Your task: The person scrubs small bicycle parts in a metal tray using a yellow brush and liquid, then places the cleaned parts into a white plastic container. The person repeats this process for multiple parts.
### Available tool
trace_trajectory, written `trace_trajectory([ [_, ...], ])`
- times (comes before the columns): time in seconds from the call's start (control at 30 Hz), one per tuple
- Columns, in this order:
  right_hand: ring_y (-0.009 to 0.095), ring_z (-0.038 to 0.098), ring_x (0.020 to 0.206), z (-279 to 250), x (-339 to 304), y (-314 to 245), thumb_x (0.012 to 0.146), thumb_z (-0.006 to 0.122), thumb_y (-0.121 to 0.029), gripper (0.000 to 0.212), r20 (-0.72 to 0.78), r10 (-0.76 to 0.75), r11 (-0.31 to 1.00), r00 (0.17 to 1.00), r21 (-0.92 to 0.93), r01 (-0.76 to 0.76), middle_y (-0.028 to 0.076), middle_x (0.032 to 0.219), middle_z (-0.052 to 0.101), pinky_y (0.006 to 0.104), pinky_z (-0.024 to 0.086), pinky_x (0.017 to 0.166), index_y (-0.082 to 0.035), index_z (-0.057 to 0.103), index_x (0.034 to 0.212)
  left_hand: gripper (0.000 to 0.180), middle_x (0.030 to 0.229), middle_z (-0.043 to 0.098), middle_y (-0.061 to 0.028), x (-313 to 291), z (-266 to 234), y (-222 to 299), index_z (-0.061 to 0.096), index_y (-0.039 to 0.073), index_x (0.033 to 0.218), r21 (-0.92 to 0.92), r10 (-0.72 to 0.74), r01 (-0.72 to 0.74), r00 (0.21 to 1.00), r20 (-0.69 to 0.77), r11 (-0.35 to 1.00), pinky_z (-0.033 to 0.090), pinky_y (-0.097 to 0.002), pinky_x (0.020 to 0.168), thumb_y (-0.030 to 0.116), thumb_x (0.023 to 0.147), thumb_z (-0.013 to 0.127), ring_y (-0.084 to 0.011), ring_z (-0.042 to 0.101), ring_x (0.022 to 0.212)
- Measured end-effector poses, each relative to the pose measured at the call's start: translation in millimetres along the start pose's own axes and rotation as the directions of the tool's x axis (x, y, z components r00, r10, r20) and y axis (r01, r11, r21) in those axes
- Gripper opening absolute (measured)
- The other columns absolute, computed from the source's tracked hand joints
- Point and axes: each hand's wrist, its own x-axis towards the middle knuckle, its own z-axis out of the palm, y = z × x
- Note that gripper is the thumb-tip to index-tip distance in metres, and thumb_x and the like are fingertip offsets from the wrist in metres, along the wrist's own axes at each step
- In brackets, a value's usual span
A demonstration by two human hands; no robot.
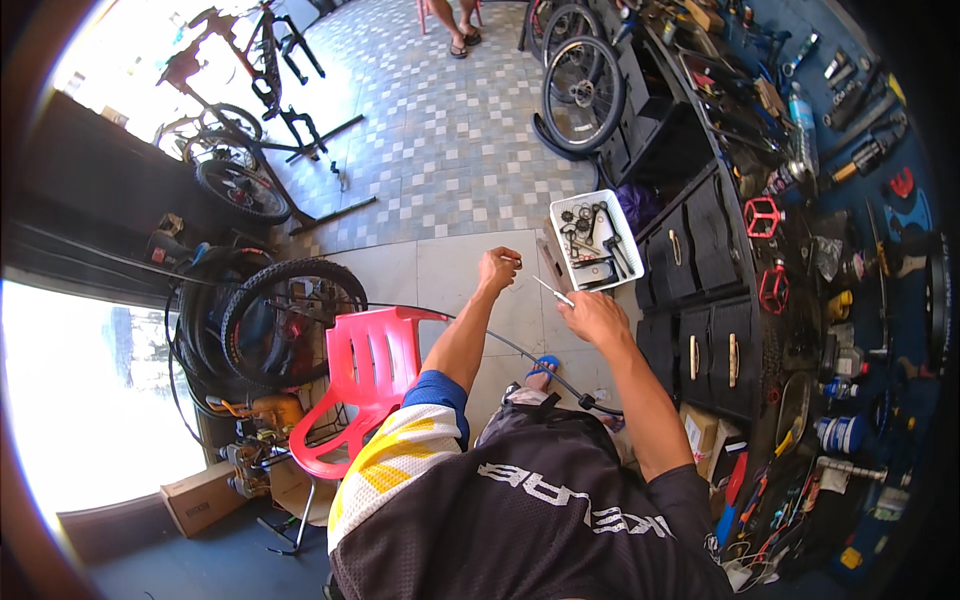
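Note:
My left hand (pixel 497 268) is held out over the pale floor tiles, its fingertips pinched on a small dark piece (pixel 514 261) too small to name. To its right, my right hand (pixel 597 318) grips a slim pointed tool (pixel 552 291) with a thin metal shaft and a pale handle. The tool's tip points up and left toward the left hand, with a gap between them. Just beyond the right hand is a white plastic tray (pixel 634 262) holding crank arms, chainrings, small rings and other bicycle parts.
A red plastic chair (pixel 375 345) stands at my left, beside stacked tires (pixel 235 330). A black cable (pixel 500 342) crosses in front of me. Dark drawers (pixel 718 345) and a cluttered tool bench with red pedals (pixel 763 217) line the right. Beyond are a bicycle frame on a stand, wheels (pixel 583 95) and a person's feet (pixel 463 42).

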Motion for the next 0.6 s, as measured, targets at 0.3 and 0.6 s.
trace_trajectory([
  [0.3, 0.044, 0.067, 0.101, 12.3, -13.2, 43.6, 0.094, 0.064, -0.034, 0.036, -0.138, -0.039, 0.995, 0.99, 0.086, 0.051, 0.021, 0.11, 0.07, 0.0522, 0.052, 0.09, -0.011, 0.067, 0.122, 0.012, 0.085, 0.075, -0.0063, -7.3, 10.4, -1.6, 0.072, 0.005, 0.101, 0.008, -0.012, 0.012, 1.0, 0.026, 1.0, 0.053, -0.0281, 0.053, 0.007, 0.09, 0.068, -0.0126, 0.065, 0.066],
  [0.6, 0.036, 0.07, 0.093, 120.3, -73.0, 310.1, 0.088, 0.066, -0.004, 0.041, -0.705, 0.27, 0.851, 0.656, 0.493, 0.18, 0.017, 0.107, 0.071, 0.0439, 0.055, 0.081, -0.002, 0.049, 0.126, 0.013, 0.092, 0.073, -0.0102, -31.7, 97.7, 5.8, 0.068, 0.006, 0.105, -0.049, 0.061, -0.051, 0.97, 0.236, 0.997, 0.053, -0.0284, 0.056, 0.007, 0.091, 0.065, -0.0141, 0.063, 0.069],
])
